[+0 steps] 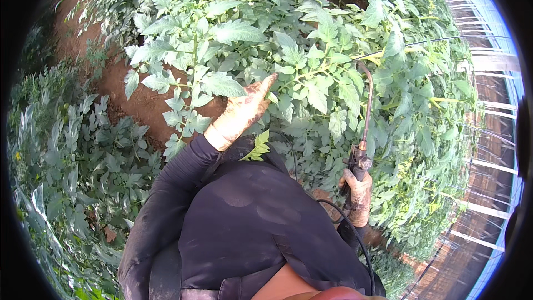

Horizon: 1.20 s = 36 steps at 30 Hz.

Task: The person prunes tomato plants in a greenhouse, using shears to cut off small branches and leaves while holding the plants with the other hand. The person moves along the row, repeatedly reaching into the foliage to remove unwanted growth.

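Leafy tomato plants (316,66) with small yellow flowers fill the space before me. My left hand (243,110), in what looks like a stained thin glove, reaches into the foliage with a finger extended along a leafy shoot. Leaves hide part of it, so I cannot tell whether it grips a stem. My right hand (359,191), similarly stained, is wrapped around the black handle of a spray lance (367,108). The lance's thin metal tube rises from the handle and bends at its top among the leaves. A black hose (354,229) runs past my right forearm and down along my body.
Bare reddish soil (139,100) shows between the rows on the left. More dense plants (83,166) stand at lower left. A taut dark line (449,39) crosses the foliage at upper right. Beyond it, a greenhouse frame with pale bars (495,166) curves along the right edge.
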### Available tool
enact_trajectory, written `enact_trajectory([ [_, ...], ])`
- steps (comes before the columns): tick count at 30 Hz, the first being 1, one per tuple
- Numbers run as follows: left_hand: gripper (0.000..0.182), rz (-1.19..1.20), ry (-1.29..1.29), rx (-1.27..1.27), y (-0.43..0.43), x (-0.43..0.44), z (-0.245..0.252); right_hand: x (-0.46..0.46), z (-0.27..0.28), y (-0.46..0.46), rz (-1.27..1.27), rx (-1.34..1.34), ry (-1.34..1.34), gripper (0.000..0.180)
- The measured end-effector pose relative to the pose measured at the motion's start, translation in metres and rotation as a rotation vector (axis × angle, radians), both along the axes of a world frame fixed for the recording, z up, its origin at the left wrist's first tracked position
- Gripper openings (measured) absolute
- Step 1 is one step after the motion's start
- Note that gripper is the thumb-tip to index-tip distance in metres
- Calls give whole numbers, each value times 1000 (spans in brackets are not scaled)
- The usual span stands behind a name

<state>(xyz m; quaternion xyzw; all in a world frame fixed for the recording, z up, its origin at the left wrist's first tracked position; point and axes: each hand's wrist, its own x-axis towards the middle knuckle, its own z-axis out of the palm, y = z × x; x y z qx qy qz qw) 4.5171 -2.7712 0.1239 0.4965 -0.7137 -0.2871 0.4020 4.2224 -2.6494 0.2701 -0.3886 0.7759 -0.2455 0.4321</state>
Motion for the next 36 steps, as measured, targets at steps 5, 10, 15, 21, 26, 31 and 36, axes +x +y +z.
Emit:
enact_trajectory([
  [5, 62, 39, 36, 202, -1, 24, 4, 11, -15, -16, 77, 18, -99, 35],
  [10, 49, 103, -621, 240, 5, 60, -6, 21, -29, -51, 211, 35, -209, 34],
  [15, 47, 310, 123, 482, 9, 109, -21, 40, -44, -89, 290, 76, -259, 35],
  [21, 33, -159, 436, 900, 17, 174, 36, 72, -42, -111, 319, 70, -205, 35],
  [26, 18, -415, 878, 430, -15, 262, 101, 116, -34, -131, 271, 26, -186, 36],
  [31, 35, 187, 264, 500, -124, 276, 57, 159, -26, -139, 154, 28, -226, 38],
  [36, 33, -109, 371, 231, -181, 231, -10, 188, -20, -136, 119, 28, -214, 41],
])
